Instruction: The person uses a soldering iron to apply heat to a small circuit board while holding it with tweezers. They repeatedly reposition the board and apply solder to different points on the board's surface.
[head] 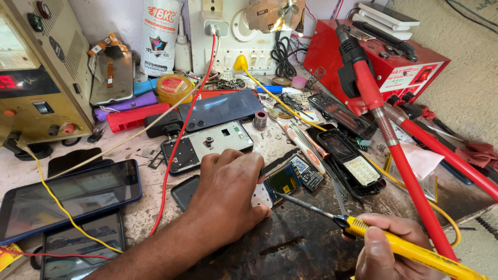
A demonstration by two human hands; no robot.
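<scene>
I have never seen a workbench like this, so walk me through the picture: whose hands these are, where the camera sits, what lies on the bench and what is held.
This is one view, from a camera worn on the person's head, looking down at their own two bare hands. The left hand presses down on a small phone circuit board to steady it. The right hand grips a yellow-handled soldering iron, its metal tip reaching the board. Around them on the worn bench lie opened phones, such as a stripped phone frame and a tablet. A red hot-air station stands at the back right.
</scene>
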